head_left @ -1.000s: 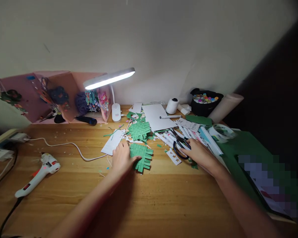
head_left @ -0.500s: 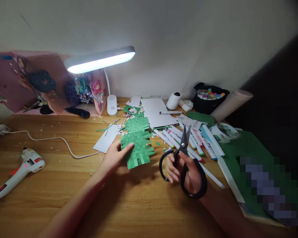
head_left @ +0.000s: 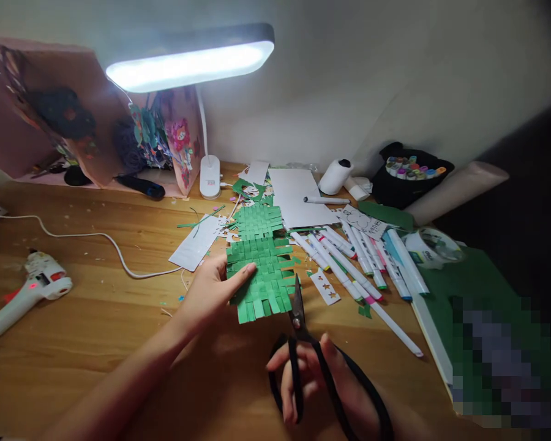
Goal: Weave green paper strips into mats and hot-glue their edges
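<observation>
My left hand (head_left: pixel 210 293) pinches the left edge of a woven green paper mat (head_left: pixel 261 275) and holds it just above the wooden desk (head_left: pixel 119 331). My right hand (head_left: pixel 321 386) grips black-handled scissors (head_left: pixel 303 349), blades pointing away from me, with the tips at the mat's lower right edge. A second woven green mat (head_left: pixel 256 222) lies flat on the desk right behind the held one.
Several markers (head_left: pixel 358 257) lie fanned out to the right, beside a tape roll (head_left: pixel 431 246) and green sheets (head_left: pixel 468 288). A lit desk lamp (head_left: pixel 193 61) hangs over the back. A glue gun (head_left: pixel 25 291) and its white cable (head_left: pixel 96 242) lie at the left. White paper (head_left: pixel 298 199) and scraps sit behind.
My right hand took up the scissors from the marker pile and brought them to the mat's right edge. My left hand lifted the mat off the desk. The view came closer.
</observation>
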`<state>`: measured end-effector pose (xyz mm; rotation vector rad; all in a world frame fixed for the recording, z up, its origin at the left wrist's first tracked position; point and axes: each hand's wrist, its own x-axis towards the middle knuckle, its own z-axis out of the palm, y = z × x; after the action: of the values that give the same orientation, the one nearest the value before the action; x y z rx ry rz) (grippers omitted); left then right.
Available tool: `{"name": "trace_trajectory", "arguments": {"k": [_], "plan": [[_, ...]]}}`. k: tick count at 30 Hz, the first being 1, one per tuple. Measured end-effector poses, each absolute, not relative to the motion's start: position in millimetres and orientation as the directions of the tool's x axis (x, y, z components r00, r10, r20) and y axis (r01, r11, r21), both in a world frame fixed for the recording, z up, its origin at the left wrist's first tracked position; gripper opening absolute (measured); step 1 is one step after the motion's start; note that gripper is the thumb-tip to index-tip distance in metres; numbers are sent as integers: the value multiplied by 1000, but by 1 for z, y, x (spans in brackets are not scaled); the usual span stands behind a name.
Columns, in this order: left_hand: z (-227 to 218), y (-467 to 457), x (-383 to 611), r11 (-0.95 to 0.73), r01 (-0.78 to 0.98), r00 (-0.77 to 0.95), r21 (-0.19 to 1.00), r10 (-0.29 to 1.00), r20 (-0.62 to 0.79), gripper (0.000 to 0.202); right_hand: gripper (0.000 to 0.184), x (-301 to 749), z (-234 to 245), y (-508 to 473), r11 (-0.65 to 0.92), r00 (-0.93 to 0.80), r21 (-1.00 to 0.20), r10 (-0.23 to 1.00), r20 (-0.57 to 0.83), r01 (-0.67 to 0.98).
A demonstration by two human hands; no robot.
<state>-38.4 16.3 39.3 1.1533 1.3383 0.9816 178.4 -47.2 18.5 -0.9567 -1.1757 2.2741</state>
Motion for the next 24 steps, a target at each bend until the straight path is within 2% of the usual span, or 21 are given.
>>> {"name": "trace_trajectory", "arguments": {"k": [4,12,24], "plan": [[39,15,-35,198,153,25,968,979,-204,34,78,178,15,-46,-524,-626,-850,680,-382,-50],[39,16,-34,179,147,4,973,983,-181,32,75,185,14,-48,-452,-624,-887,669,-404,90],[37,14,-30,164,136,-1,977,986,-165,33,74,180,-2,-53,-380,-493,-913,773,-400,145]]}}
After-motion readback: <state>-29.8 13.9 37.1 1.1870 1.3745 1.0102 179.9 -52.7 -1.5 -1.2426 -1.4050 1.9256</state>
